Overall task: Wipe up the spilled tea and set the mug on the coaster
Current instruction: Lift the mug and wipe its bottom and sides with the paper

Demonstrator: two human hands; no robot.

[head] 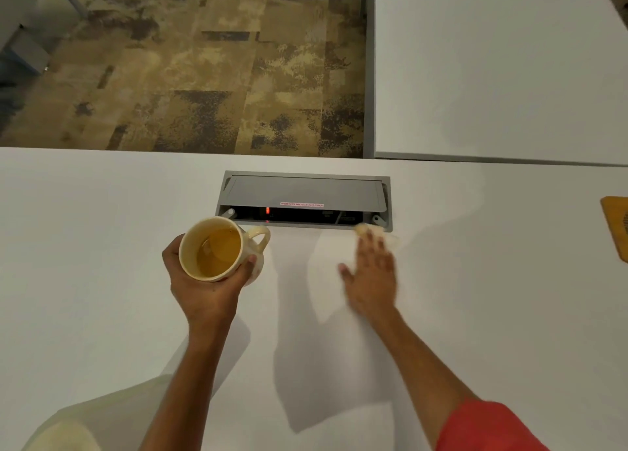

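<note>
On the white desk [102, 246], the flat right hand [372, 273] presses a tissue [390, 239], wiping; the left hand [204, 280] grips the tea mug [217, 250]; next, probably carry it to the wooden coaster [616, 226].

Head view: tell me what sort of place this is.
Probably an office. A white desk has a built-in power box labelled as a wireless mobile charger, a second white desk adjoins it, and patterned carpet tiles cover the floor.
</note>
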